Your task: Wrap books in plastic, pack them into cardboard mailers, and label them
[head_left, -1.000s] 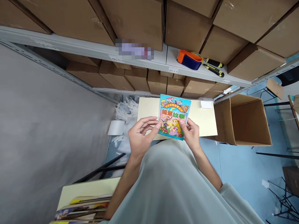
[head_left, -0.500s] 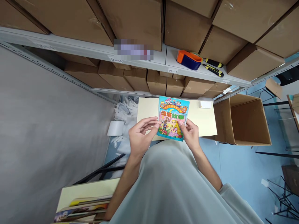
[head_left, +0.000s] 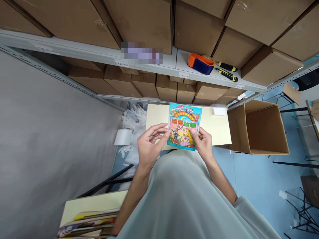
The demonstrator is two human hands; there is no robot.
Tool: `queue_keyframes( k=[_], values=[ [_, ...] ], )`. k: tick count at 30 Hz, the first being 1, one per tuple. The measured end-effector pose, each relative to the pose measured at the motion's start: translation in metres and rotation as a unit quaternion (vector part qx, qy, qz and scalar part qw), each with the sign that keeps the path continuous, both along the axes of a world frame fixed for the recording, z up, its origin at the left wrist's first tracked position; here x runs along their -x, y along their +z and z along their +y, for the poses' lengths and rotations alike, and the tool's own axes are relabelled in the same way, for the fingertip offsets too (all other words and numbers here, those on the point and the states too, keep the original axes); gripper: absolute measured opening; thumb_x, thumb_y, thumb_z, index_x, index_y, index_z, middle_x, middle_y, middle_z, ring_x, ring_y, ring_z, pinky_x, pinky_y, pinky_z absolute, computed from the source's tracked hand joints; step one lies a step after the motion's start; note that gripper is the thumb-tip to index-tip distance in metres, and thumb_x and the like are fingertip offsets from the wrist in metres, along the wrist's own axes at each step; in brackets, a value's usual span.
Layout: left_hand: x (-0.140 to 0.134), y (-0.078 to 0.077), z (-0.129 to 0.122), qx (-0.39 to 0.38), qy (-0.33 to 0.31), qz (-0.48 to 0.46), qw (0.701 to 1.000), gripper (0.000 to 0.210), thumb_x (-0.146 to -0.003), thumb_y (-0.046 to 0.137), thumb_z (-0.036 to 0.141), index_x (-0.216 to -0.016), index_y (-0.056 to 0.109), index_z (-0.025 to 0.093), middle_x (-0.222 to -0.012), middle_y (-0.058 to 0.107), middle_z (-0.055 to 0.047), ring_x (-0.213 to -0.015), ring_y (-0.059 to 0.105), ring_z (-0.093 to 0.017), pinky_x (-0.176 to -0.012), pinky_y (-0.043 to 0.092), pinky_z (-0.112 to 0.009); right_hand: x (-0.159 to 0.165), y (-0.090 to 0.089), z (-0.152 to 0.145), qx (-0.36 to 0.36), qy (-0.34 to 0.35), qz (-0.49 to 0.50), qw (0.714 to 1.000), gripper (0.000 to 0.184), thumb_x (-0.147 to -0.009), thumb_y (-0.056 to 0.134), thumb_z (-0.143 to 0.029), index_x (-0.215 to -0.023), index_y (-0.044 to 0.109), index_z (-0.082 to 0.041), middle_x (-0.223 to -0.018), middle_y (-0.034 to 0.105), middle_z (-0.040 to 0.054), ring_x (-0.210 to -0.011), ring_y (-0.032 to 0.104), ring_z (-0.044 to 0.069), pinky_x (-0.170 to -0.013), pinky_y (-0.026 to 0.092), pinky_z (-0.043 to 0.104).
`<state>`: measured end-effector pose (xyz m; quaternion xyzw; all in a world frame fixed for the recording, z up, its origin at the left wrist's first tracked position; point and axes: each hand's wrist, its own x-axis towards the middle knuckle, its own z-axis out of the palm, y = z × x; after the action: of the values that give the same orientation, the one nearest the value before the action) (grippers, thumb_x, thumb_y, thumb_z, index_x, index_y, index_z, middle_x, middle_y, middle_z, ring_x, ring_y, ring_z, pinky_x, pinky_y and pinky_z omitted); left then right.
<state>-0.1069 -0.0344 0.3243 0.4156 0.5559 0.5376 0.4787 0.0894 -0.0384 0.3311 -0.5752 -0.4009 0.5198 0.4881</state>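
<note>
A thin children's picture book [head_left: 183, 122] with a bright turquoise cover faces me, held upright above the cream table. Its cover carries Chinese lettering, cartoon animals and a long-haired girl in a pink dress. My right hand [head_left: 204, 142] grips the lower right edge, thumb on the front and fingers behind. At the left edge, my left hand [head_left: 151, 142] pinches the book between thumb and fingertips, the other fingers loosely curled. Behind the book lies the cream tabletop [head_left: 159, 114], with a small white box [head_left: 218, 111] at its right rear.
Shelves [head_left: 149, 96] packed with cardboard boxes stand ahead. An orange-and-blue tape dispenser [head_left: 201, 64] and yellow-black cutters [head_left: 226, 74] lie on one. An open carton [head_left: 266, 127] is at right, white packing material [head_left: 134, 118] at left, several books [head_left: 92, 222] at lower left.
</note>
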Motion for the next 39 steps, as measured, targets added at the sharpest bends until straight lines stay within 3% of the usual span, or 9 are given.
queue_keyframes(
  k=[10,17,25,32,39],
  values=[
    [-0.0049,0.0009,-0.0003,-0.002,0.001,-0.002,1.000,0.033,-0.083,0.082,0.035,-0.110,0.080,0.017,-0.090,0.083,-0.007,-0.073,0.079,-0.019,-0.067,0.063,-0.030,-0.0030,-0.0002,-0.0019,0.000,0.003,0.002,1.000,0.049,-0.087,0.081,-0.068,-0.100,0.080,-0.021,-0.092,0.082,0.0044,-0.076,0.072,0.022,-0.065,0.061,0.031],
    [-0.0038,0.0018,-0.0014,0.002,-0.003,-0.001,1.000,0.040,-0.083,0.081,0.035,-0.118,0.080,0.016,-0.088,0.083,-0.007,-0.067,0.077,-0.018,-0.064,0.063,-0.030,-0.0031,-0.0014,-0.0027,-0.001,0.000,0.008,1.000,0.047,-0.087,0.082,-0.066,-0.098,0.080,-0.020,-0.091,0.082,0.0041,-0.073,0.071,0.021,-0.064,0.061,0.031],
    [-0.0049,0.0061,-0.0002,0.009,-0.011,-0.002,1.000,0.048,-0.083,0.087,0.045,-0.121,0.079,0.016,-0.088,0.083,-0.007,-0.069,0.078,-0.020,-0.066,0.063,-0.031,-0.0031,-0.0002,-0.0031,0.005,-0.001,0.003,1.000,0.050,-0.087,0.082,-0.068,-0.100,0.081,-0.020,-0.090,0.082,0.0044,-0.073,0.071,0.021,-0.062,0.060,0.030],
    [-0.0027,0.0016,0.0012,0.004,-0.022,-0.006,1.000,0.047,-0.085,0.085,0.042,-0.123,0.078,0.016,-0.095,0.085,-0.009,-0.070,0.079,-0.020,-0.068,0.064,-0.032,-0.0025,-0.0019,-0.0023,0.006,-0.008,-0.005,1.000,0.053,-0.086,0.081,-0.071,-0.099,0.080,-0.019,-0.086,0.080,0.0039,-0.070,0.068,0.020,-0.059,0.058,0.028],
    [-0.0018,0.0009,0.0020,0.030,0.001,-0.010,0.999,0.061,-0.076,0.094,0.046,-0.127,0.078,0.016,-0.095,0.086,-0.010,-0.075,0.081,-0.023,-0.071,0.066,-0.034,-0.0024,-0.0020,-0.0018,-0.001,-0.006,-0.005,1.000,0.053,-0.087,0.081,-0.070,-0.100,0.080,-0.019,-0.083,0.080,0.0037,-0.070,0.069,0.020,-0.058,0.058,0.028]
  ],
)
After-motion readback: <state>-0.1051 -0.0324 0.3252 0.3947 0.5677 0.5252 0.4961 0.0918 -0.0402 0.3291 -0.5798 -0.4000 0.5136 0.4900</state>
